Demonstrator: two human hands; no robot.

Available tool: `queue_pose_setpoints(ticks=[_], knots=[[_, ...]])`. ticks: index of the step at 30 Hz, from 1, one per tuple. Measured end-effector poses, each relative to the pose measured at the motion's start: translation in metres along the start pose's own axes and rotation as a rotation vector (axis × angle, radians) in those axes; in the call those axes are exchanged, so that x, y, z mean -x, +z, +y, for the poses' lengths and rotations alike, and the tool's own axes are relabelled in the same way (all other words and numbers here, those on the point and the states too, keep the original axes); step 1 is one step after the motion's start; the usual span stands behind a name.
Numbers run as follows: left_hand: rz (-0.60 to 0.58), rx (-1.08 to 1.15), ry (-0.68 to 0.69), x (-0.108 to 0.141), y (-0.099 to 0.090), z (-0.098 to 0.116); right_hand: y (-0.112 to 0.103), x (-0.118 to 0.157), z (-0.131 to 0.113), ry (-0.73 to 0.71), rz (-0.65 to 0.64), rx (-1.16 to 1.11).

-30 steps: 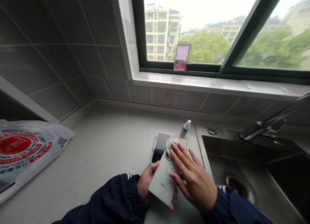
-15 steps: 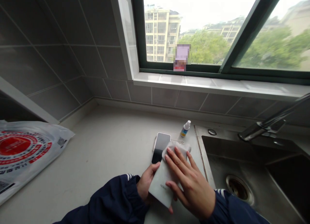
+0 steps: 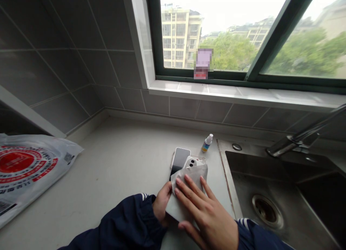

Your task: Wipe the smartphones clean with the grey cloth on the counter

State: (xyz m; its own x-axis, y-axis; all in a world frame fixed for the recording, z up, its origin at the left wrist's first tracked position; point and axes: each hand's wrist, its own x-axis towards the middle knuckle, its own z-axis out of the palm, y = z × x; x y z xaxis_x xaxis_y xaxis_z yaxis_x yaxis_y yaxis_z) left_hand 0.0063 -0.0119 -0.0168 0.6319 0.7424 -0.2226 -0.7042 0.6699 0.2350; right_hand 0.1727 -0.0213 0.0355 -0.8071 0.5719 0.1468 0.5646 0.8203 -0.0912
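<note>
My left hand point(image 3: 162, 203) grips a white phone point(image 3: 175, 209) by its left edge, its back turned up and its dark camera lenses showing at the far end. A thin light grey cloth point(image 3: 193, 172) lies across the phone's back. Pressed flat on that cloth is my right hand point(image 3: 205, 212), with its fingers stretched out and slightly apart. Just beyond, a second phone point(image 3: 181, 157) rests on the counter with its dark screen up, partly covered by the held phone and cloth. A clear rim, perhaps of a phone case point(image 3: 203, 160), peeks out behind.
A small white spray bottle point(image 3: 207, 143) with a coloured label stands near the sink point(image 3: 229, 185). Over the basin reaches a chrome tap point(image 3: 292, 138). A printed plastic bag point(image 3: 35, 167) lies on the counter point(image 3: 116, 152) at left. The window sill point(image 3: 229, 97) runs behind.
My right hand and the cloth have slid down the phone toward me, and the cloth now lies flatter. The camera lenses have come into sight. My left hand stays about where it was.
</note>
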Motion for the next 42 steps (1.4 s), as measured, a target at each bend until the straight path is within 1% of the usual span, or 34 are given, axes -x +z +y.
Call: queue_pose_setpoints(ticks=[3,7,9,13,15,17,20,22,24,26,28,31,32,35,38,42], knots=[[0.051,0.025,-0.04,0.001,0.003,0.003,-0.001,0.001,-0.002,-0.067,0.008,-0.022],[0.106,0.053,-0.146,0.003,0.005,0.007,-0.002,0.0,-0.003,-0.195,0.084,-0.05],[0.112,0.087,-0.176,0.004,0.006,0.008,-0.004,-0.002,-0.004,-0.237,0.097,-0.05],[0.144,0.109,-0.159,0.004,0.005,0.007,-0.006,-0.002,-0.003,-0.261,0.046,-0.049],[0.137,0.088,-0.138,0.004,0.005,0.008,-0.006,-0.001,-0.002,-0.256,0.017,-0.065],[0.124,0.091,-0.15,0.004,0.006,0.009,-0.006,0.0,-0.001,-0.252,0.015,-0.101],[0.099,0.117,-0.181,0.003,0.005,0.009,-0.007,0.0,-0.001,-0.203,0.033,-0.141],[0.047,0.091,-0.125,0.001,0.002,0.006,-0.009,-0.001,0.0,-0.135,0.029,-0.124],[-0.011,0.021,-0.002,-0.001,-0.003,0.002,-0.01,-0.001,0.003,-0.064,0.032,-0.086],[-0.034,-0.047,0.051,-0.001,-0.007,-0.001,-0.01,-0.001,0.007,-0.005,0.053,-0.046],[-0.054,-0.104,-0.005,-0.001,-0.009,-0.001,-0.009,-0.001,0.013,0.03,0.072,-0.01],[-0.077,-0.17,-0.173,0.002,-0.006,0.002,-0.006,-0.001,0.021,0.069,0.079,0.039],[-0.073,-0.183,-0.202,0.002,-0.004,0.003,-0.006,0.0,0.023,0.082,0.082,0.051],[-0.057,-0.197,-0.228,0.003,-0.001,0.004,-0.005,0.0,0.028,0.137,0.101,0.081],[-0.06,-0.21,-0.256,0.002,-0.002,0.004,-0.004,0.0,0.03,0.172,0.108,0.105],[-0.058,-0.219,-0.234,0.002,-0.003,0.004,-0.001,0.0,0.025,0.178,0.093,0.112]])
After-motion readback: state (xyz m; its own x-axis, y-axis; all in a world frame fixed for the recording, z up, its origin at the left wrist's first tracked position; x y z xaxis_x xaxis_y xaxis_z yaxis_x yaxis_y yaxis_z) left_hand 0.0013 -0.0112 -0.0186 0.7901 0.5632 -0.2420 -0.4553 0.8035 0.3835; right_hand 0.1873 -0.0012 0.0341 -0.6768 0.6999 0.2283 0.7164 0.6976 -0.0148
